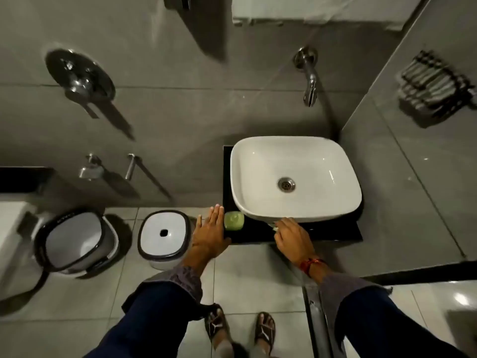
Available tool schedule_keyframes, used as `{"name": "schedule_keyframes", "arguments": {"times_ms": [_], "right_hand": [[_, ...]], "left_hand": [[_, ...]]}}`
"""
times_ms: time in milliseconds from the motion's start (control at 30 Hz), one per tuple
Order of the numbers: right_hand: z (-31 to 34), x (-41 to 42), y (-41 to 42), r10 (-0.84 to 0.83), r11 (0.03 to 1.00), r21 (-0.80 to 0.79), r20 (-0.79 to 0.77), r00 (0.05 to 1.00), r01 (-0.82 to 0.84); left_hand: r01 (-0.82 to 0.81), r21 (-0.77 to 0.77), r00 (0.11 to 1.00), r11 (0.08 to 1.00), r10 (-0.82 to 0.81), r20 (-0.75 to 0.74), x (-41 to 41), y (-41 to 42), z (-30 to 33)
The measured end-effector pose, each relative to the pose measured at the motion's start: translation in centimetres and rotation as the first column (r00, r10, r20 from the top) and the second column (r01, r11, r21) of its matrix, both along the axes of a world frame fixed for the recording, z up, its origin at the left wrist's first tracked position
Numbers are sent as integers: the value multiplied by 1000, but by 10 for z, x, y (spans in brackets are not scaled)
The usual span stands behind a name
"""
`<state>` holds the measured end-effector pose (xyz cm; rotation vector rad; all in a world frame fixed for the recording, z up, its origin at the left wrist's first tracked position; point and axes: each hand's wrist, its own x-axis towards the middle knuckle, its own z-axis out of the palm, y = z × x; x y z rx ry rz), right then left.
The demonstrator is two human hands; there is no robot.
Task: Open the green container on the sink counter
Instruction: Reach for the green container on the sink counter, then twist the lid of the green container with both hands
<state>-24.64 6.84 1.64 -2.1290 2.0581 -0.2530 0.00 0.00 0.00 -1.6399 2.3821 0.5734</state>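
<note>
Green container (234, 221) located on the black sink counter (322, 235), at the counter's 9 o'clock end, lid closed. Container just beside the white basin (294, 177), at the basin's 8 o'clock; whether the 2 touch cannot be told.

Left hand (210, 233) positioned at 9 o'clock of the container, flat, fingers straight and held close together, thumb spread apart. Fingers alongside the container's left edge; contact not confirmed, gap too small to judge. Nothing held.

Right hand (293, 237) placed on the counter's front strip at 6 o'clock of the basin, well apart from the container. Fingers curled downward around a small pale item (275, 226); item mostly hidden under the fingertips, identity not determinable. Red band (309, 264) noted at the right wrist.

Wall tap (308, 78) at 12 o'clock of the basin. Drain (286, 184) visible in the basin floor. On the floor at 9 o'clock of the counter: white stool (164, 235) with dark rim and centre hole, then a white bucket (77, 245), blurred. Wall fittings at far 10 o'clock smeared by motion blur, type unclear. White object at 12 o'clock cut off by the frame. Both feet in sandals (264, 332) at 6 o'clock, partly cut off.
</note>
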Motion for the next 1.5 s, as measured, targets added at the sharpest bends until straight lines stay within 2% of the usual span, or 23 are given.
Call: {"name": "schedule_keyframes", "arguments": {"times_ms": [67,133,300,600,733,867,967,1067,1167,1333,1500], "right_hand": [[-23,-1,6,-109,985,132,-3,994,108],[-44,-3,12,-156,967,195,-44,987,162],[-71,0,0,-318,934,154,-57,946,323],[-93,17,-18,-428,890,158,-32,903,427],[-92,19,-13,-401,910,119,13,916,397],[-76,18,-1,-307,951,-4,73,949,308],[-50,25,11,-197,966,-127,212,957,227],[-31,28,10,-106,958,-213,363,926,193],[12,47,15,5,941,-306,435,900,142],[28,54,2,31,930,-343,426,904,130],[26,59,-11,26,944,-314,380,924,102]], "left_hand": [[-5,7,1000,1000,5,-13,-2,4,-10],[-14,-24,999,1000,14,-39,-3,8,-24],[-47,-65,992,997,39,-118,-15,9,-42],[-127,-63,976,990,113,-187,-23,13,-51],[-122,-68,974,990,106,-200,-23,13,-53],[-117,-81,975,990,99,-197,-21,12,-52],[-117,-71,980,991,104,-170,-19,19,-46],[-120,-51,985,991,113,-134,-27,17,-47],[-128,-68,985,990,118,-128,-18,22,-30],[-144,23,983,989,146,-114,-23,20,-31],[-145,26,983,989,147,-113,-24,18,-31]]}}
